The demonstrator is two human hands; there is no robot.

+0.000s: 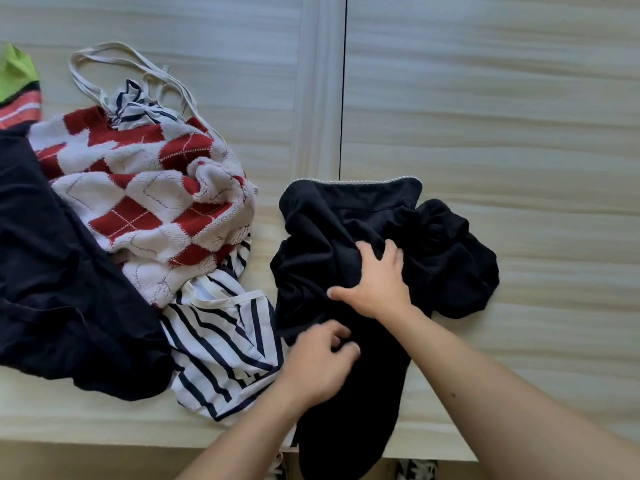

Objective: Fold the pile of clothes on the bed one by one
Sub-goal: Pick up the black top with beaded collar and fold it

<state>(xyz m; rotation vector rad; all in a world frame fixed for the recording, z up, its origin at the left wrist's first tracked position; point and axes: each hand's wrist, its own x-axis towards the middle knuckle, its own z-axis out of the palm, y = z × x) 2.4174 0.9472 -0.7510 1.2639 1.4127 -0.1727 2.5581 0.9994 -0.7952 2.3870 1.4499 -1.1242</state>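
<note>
A: Item in hand?
B: One black garment (pixel 346 237), crumpled on the bed (pixel 485 98), right of the pile (pixel 104 258). Its near end hangs over the near edge. A pearl trim (pixel 363 182) runs along the far hem.
A: Handling?
B: Judged light, soft and limp; creases freely. The trim is possibly fragile. Best taken at the trimmed hem corners and shaken flat.
A: Hands?
B: The right hand (pixel 377 278) has its fingers curled into a fold mid-garment, thumb spread left. The left hand (pixel 322 362) is curled at the garment's near-left edge; it is blurred, so I cannot tell the grip.
A: Pile?
B: One argyle knit (pixel 145 188), one striped top (pixel 221 341), one navy garment (pixel 52 271); unfolded, overlapping.
A: Surface, room?
B: Pale wave-patterned cover, with a seam (pixel 318 98) running far to near. A pair of shoes (pixel 415 469) on the floor below.
</note>
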